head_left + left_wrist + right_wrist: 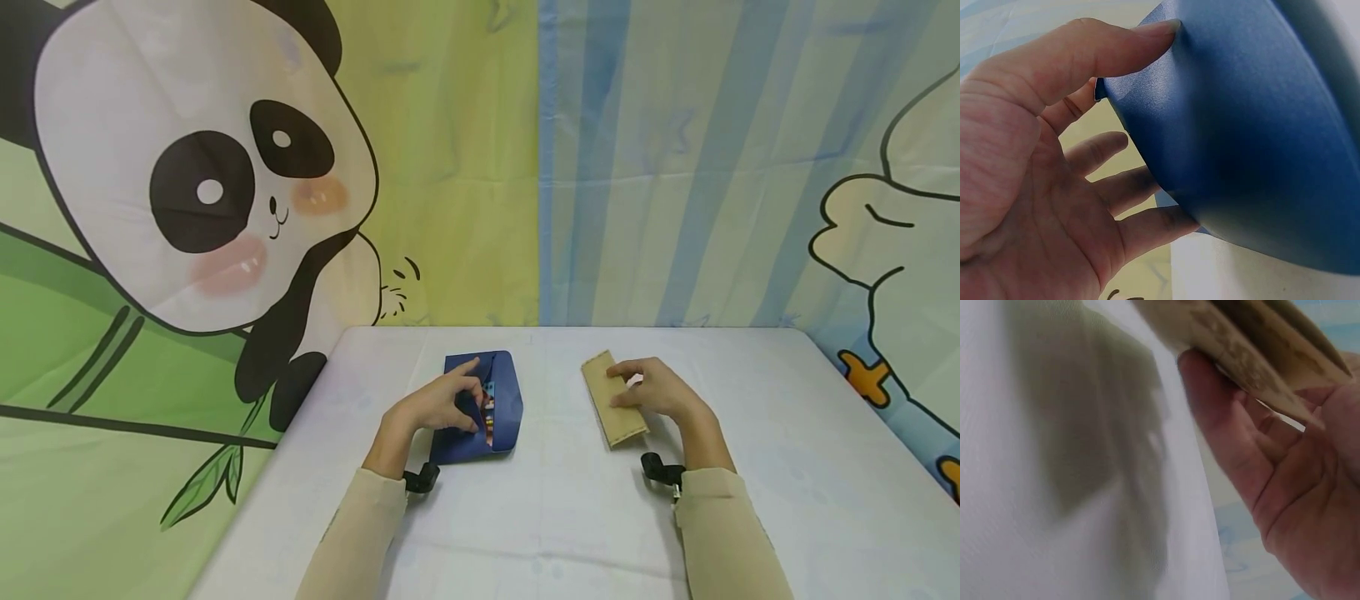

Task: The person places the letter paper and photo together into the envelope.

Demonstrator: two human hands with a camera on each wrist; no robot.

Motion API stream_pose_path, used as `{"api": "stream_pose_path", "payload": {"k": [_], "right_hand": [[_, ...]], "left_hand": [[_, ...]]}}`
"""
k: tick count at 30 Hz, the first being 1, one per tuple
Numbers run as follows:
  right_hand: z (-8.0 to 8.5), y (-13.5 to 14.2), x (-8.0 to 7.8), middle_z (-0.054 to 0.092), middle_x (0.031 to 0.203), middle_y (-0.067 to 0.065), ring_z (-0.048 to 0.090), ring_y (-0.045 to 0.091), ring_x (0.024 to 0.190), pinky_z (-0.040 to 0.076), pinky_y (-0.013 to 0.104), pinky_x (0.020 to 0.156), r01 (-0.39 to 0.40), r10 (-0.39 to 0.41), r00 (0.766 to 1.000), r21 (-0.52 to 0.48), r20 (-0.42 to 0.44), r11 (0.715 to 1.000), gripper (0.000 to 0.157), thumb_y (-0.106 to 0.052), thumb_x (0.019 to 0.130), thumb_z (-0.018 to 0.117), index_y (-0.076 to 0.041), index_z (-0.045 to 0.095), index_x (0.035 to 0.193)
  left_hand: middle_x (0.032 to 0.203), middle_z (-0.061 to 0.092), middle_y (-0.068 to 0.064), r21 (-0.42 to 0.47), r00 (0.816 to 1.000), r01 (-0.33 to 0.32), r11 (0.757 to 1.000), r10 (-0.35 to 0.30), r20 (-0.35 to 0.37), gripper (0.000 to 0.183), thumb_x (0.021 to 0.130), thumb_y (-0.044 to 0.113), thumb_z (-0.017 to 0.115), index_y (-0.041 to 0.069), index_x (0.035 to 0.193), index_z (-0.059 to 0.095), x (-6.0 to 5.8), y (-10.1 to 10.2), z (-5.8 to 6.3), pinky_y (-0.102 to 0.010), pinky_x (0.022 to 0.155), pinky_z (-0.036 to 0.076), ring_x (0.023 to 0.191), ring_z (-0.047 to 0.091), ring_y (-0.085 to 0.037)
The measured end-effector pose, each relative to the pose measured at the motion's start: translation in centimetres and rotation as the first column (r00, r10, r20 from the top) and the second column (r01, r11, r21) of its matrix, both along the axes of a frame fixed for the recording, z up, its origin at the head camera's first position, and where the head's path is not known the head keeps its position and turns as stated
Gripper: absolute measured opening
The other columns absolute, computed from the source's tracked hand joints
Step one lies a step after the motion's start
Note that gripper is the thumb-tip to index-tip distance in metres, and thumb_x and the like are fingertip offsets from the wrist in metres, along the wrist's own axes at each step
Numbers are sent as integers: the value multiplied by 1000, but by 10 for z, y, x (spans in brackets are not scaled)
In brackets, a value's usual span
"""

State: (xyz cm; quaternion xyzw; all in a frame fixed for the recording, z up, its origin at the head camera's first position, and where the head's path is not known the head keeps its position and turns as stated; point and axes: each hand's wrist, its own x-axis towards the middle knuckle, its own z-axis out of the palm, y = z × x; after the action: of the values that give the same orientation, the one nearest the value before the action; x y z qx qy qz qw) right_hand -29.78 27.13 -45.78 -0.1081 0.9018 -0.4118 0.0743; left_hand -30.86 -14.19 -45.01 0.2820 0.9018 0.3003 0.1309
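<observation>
A dark blue envelope is held by my left hand, its pointed flap spread out to the right. Colourful printed contents show in the envelope's opening. In the left wrist view, the thumb presses on the blue face while other fingertips reach behind its edge. My right hand grips a tan folded card with a decorated border. The right wrist view shows the card's leaves slightly parted above the table, with a fingertip against the outer leaf.
Both hands are over a white-covered table. Small black devices are strapped at each wrist. Behind the table hangs a printed curtain with a large panda at left and blue stripes at right.
</observation>
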Motion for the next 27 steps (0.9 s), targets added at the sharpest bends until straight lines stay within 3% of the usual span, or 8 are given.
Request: {"api": "stream_pose_path", "payload": {"k": [6, 10, 14, 19, 23, 27], "right_hand": [[4, -5, -1, 51, 140, 7, 52, 30, 113, 46, 37, 83, -17, 15, 999, -55, -37, 998, 61, -24, 78, 80, -12, 57, 133], [5, -7, 0, 51, 141, 7, 54, 29, 110, 47, 35, 81, -22, 18, 999, -85, -46, 996, 63, -21, 78, 80, -9, 56, 134], [5, -8, 1, 49, 143, 6, 54, 30, 116, 46, 39, 88, -10, 8, 1000, -94, -26, 996, 64, -24, 78, 80, -10, 55, 135], [7, -9, 3, 45, 145, 11, 43, 32, 129, 37, 49, 99, 10, -11, 1000, -127, -9, 992, 64, -26, 78, 79, -10, 54, 135], [8, -10, 3, 42, 147, 8, 33, 30, 137, 35, 53, 102, 15, -20, 1000, -178, -22, 984, 65, -22, 80, 78, -11, 51, 138], [10, -13, 1, 42, 147, 4, 42, 25, 131, 39, 49, 100, 13, -30, 998, -247, -63, 969, 66, -22, 81, 77, -15, 49, 140]], "left_hand": [[162, 9, -1, 2, 1000, 8, 1000, -8, -1, 28, 72, 19, 84, 23, 90, 62, 1, 0, 1, -55, 108, 29, 145, 14, -31], [161, 10, -4, 3, 1000, 23, 1000, -23, -17, 29, 72, 19, 84, 21, 90, 62, 2, 0, 3, -56, 108, 27, 145, 14, -32], [161, 10, -4, 0, 1000, 22, 1000, -22, -19, 30, 71, 19, 84, 20, 91, 62, 2, 0, 2, -56, 108, 26, 145, 14, -31], [161, 10, -3, 0, 1000, 15, 1000, -15, -7, 29, 71, 19, 84, 21, 91, 62, 2, 0, 2, -56, 109, 25, 146, 13, -30], [161, 10, -4, 4, 1000, 18, 1000, -18, -4, 29, 72, 19, 84, 20, 91, 62, 1, 0, 3, -55, 109, 25, 146, 12, -31], [161, 10, -3, 4, 1000, 17, 1000, -17, -3, 28, 72, 19, 84, 20, 90, 62, 1, 0, 3, -55, 110, 25, 145, 13, -30]]}}
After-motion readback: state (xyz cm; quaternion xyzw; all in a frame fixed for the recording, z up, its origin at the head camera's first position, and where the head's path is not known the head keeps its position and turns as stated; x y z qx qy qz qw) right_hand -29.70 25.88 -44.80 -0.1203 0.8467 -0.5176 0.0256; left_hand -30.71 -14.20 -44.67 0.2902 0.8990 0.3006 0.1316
